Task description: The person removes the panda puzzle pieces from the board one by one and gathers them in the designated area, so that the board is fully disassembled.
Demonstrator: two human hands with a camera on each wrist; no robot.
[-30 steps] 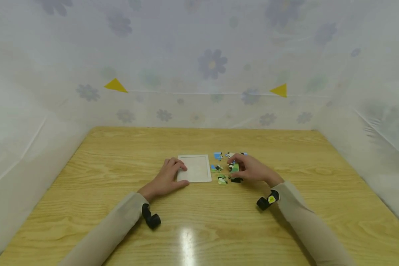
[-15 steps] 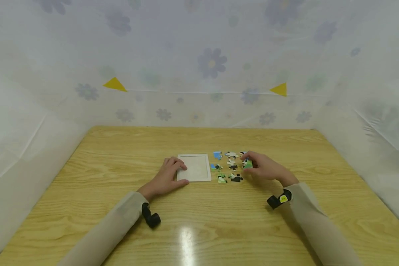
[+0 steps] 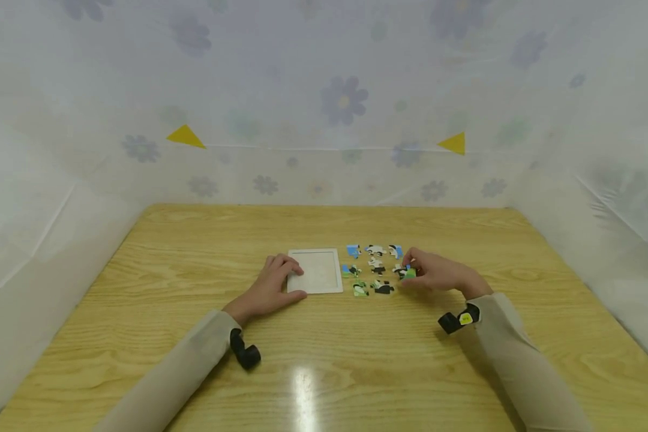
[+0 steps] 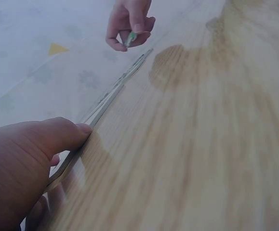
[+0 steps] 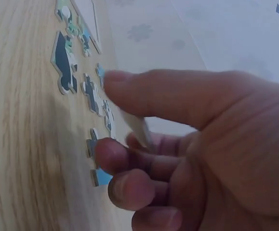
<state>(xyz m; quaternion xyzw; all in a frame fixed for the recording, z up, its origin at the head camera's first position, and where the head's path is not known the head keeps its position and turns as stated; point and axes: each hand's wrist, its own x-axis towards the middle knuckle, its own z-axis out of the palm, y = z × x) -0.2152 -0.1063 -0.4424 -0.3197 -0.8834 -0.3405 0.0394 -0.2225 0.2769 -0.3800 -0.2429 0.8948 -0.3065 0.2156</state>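
My left hand [image 3: 272,285] grips the left side of a white square puzzle tray [image 3: 339,273]; its thumb lies along the near edge and the fingers reach over the rim. In the left wrist view, the thumb presses against the thin side of the tray [image 4: 106,103]. To the right, my right hand [image 3: 437,273] pinches a green, white and black jigsaw piece [image 3: 410,273] between thumb and fingers. The right wrist view shows that piece [image 5: 138,131] tilted and nearly edge-on, partly hidden behind the thumb. In the left wrist view it looks raised off the table.
Several jigsaw pieces lie spaced out between tray and right hand, among them a blue one [image 3: 353,251], a black and green one [image 3: 382,288] and a white one [image 3: 375,250]. The wooden table [image 3: 324,348] ends at a flowered curtain [image 3: 345,138].
My right hand has moved to the right with the pinched jigsaw piece, uncovering pieces that it hid before. My left hand stays on the tray.
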